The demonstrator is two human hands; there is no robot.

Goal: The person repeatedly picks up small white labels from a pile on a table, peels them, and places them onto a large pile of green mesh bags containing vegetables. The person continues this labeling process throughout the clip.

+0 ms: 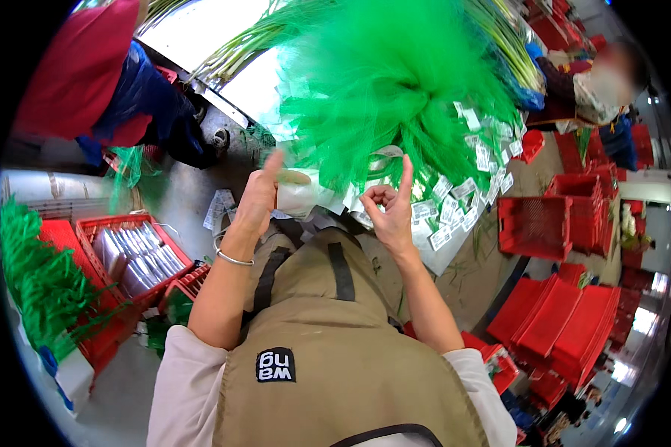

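Note:
My left hand [259,195] grips a roll of white labels [300,194] near the front edge of the table; the thumb is blurred. To its right, my right hand [390,215] has its index finger raised and its other fingers curled toward the thumb. Whether a label is pinched there cannot be made out. Beyond both hands spreads a big bunch of green mesh netting [408,89]. A curved pale strip [388,151] lies against the netting by the right fingertip. Loose printed labels [450,212] are scattered over the netting and the table's right side.
Green onions [232,53] lie on the white tabletop [251,84]. At left, a red crate [162,240] holds flat silvery packs beside more green netting [33,274]. Red crates [537,226] stand at right. One co-worker [84,72] is at upper left, another [592,89] at upper right.

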